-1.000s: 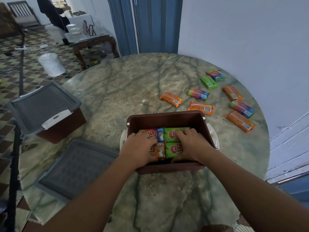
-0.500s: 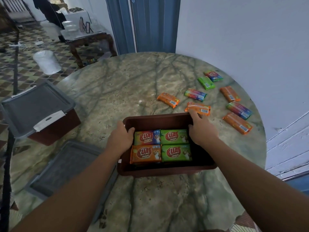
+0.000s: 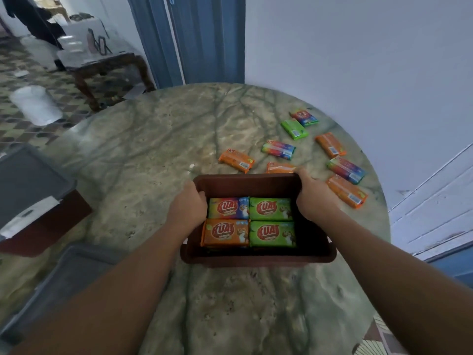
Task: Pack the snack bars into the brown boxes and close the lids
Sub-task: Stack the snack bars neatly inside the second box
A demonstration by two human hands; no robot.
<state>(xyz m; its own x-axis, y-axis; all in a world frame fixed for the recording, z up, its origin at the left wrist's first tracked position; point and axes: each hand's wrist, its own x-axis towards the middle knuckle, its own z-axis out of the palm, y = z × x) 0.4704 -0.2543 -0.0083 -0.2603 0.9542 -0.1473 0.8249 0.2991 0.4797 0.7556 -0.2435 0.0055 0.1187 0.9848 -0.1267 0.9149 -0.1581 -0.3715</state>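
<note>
A round marble table (image 3: 158, 155) stands against a pale wall beside a blue door (image 3: 189, 39). The open brown box (image 3: 256, 258) sits near the table's front edge, between both hands. The left hand (image 3: 188, 210) grips the box's left wall, fingers curled over the rim. The right hand (image 3: 313, 197) grips the far right corner in the same way. Between the hands, four packed snack bars (image 3: 249, 221) lie flat in a two-by-two layer. Beyond and beside the right hand, loose snack bars (image 3: 346, 190) lie scattered on the marble. Well left of the left hand stands a second brown box (image 3: 48, 226), lid closed. A grey lid (image 3: 64, 278) lies nearer, under the left forearm.
</note>
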